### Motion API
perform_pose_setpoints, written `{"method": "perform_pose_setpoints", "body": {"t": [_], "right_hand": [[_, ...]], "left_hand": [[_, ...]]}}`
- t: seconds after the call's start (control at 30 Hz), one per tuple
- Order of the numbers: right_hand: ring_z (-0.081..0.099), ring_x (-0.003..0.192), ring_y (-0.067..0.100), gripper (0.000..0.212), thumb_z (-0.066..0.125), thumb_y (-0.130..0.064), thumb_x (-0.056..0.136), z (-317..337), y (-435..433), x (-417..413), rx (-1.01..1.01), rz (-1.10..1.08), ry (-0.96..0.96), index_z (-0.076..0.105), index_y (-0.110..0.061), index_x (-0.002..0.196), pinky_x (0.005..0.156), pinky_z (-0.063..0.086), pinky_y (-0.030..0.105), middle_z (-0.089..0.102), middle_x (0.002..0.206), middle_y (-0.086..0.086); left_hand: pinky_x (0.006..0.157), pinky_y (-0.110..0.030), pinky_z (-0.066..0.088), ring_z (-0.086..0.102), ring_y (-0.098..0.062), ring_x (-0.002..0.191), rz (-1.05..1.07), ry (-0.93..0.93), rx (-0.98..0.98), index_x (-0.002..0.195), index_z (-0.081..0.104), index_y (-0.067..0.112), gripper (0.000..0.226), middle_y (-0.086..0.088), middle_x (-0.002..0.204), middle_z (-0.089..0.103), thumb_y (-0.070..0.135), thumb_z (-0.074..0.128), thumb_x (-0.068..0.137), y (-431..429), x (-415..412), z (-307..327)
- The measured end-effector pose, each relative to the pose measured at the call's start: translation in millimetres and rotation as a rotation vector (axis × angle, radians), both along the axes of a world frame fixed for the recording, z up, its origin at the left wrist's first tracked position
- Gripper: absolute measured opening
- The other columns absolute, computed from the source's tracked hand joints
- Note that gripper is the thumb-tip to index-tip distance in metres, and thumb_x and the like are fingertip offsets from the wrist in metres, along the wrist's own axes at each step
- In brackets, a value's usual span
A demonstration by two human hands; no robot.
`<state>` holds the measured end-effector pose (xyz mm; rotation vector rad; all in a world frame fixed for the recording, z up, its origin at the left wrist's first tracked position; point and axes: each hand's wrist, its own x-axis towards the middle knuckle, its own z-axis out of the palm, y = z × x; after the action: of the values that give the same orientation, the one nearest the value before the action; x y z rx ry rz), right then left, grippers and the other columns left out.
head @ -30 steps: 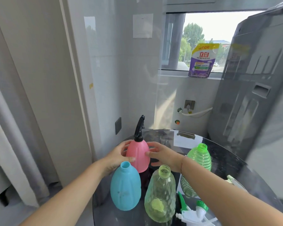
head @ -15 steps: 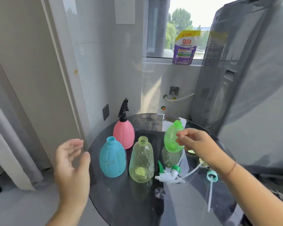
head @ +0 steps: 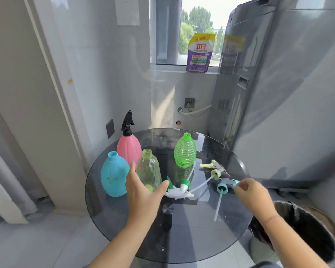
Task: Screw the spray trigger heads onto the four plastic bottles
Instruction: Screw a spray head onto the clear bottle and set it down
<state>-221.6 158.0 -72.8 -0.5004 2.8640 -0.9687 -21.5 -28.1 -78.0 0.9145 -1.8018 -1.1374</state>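
Note:
On the round glass table [head: 182,238] stand a pink bottle [head: 129,147] with a black trigger head [head: 127,122] on it, an open blue bottle [head: 113,174], an open pale yellow-green bottle [head: 149,169] and an open bright green ribbed bottle [head: 184,150]. Three loose heads lie to the right: a white and green one [head: 179,191], a pale yellow one [head: 214,168] and a teal one [head: 225,185] with a long tube. My left hand [head: 143,192] is open in front of the pale bottle. My right hand [head: 252,196] pinches the teal head's end.
A tall grey appliance [head: 278,93] stands close behind the table on the right. A purple detergent pouch [head: 200,53] sits on the window sill. A dark bin [head: 307,229] is beside the table's right edge. A wall and a curtain [head: 8,180] are on the left.
My left hand has come in from the left to the front of the pale bottle. My right hand has left the green ribbed bottle and dropped to the teal head.

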Motion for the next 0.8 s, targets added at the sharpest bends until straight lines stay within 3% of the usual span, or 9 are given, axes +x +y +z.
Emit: {"method": "perform_pose_setpoints", "body": {"t": [0.17,0.3,0.4,0.53,0.63,0.73,0.8], "right_hand": [[0.049,0.065,0.025,0.038,0.059,-0.040,0.086,-3.1,-13.7,-0.9,0.087,-0.035,-0.062,0.050,-0.010,0.066,0.057,0.039,0.030,0.054,0.062,0.005],[0.050,0.061,0.023,0.047,0.058,-0.058,0.083,1.7,-33.2,-0.2,0.227,-0.056,-0.022,0.051,-0.012,0.075,0.052,0.036,0.026,0.049,0.061,-0.001],[0.049,0.058,0.019,0.047,0.056,-0.059,0.083,0.4,-41.5,0.6,0.300,-0.050,0.024,0.054,-0.012,0.081,0.051,0.035,0.024,0.049,0.060,-0.002],[0.060,0.078,0.029,0.044,0.056,-0.051,0.085,-4.5,-45.9,-0.2,0.340,-0.038,-0.004,0.063,-0.009,0.096,0.064,0.044,0.027,0.064,0.082,0.005],[0.066,0.094,0.031,0.047,0.055,-0.052,0.086,-8.9,-47.8,1.0,0.363,-0.026,-0.007,0.063,-0.008,0.103,0.069,0.046,0.029,0.070,0.100,0.010],[0.064,0.101,0.032,0.053,0.055,-0.056,0.085,-8.6,-52.5,5.0,0.369,-0.068,0.165,0.057,-0.007,0.106,0.069,0.045,0.032,0.065,0.108,0.010],[0.060,0.104,0.033,0.044,0.055,-0.048,0.088,-5.1,-60.7,7.9,0.327,-0.036,0.300,0.054,-0.008,0.106,0.072,0.047,0.035,0.059,0.110,0.011]], "left_hand": [[0.111,-0.037,0.029,0.029,-0.021,0.139,0.056,-0.044,0.004,0.149,0.019,0.022,0.112,-0.002,0.153,0.031,0.032,0.089,0.062,-6.7,-15.2,-11.6],[0.112,-0.049,0.035,0.034,-0.026,0.139,0.082,-0.051,0.019,0.149,0.019,0.025,0.114,-0.004,0.153,0.034,0.031,0.090,0.059,-11.2,-22.8,-15.0],[0.111,-0.046,0.037,0.036,-0.026,0.138,0.103,-0.053,0.024,0.148,0.021,0.026,0.110,-0.003,0.152,0.037,0.033,0.088,0.061,-15.8,-23.4,-20.0],[0.102,-0.037,0.042,0.047,-0.022,0.128,0.085,-0.058,0.007,0.139,0.039,0.022,0.088,0.003,0.137,0.051,0.027,0.086,0.065,-21.9,-20.5,-26.3],[0.089,-0.028,0.040,0.052,-0.016,0.114,0.082,-0.020,0.001,0.129,0.047,0.024,0.075,0.013,0.120,0.051,0.027,0.087,0.065,-21.3,-14.2,-25.6],[0.089,-0.028,0.040,0.049,-0.011,0.110,0.119,0.030,-0.016,0.125,0.048,0.025,0.074,0.013,0.118,0.051,0.028,0.087,0.063,-18.3,-6.6,-24.2],[0.091,-0.030,0.041,0.047,-0.011,0.110,0.139,0.047,-0.014,0.126,0.047,0.024,0.076,0.012,0.121,0.050,0.030,0.087,0.063,-14.9,-1.2,-22.6]]}}
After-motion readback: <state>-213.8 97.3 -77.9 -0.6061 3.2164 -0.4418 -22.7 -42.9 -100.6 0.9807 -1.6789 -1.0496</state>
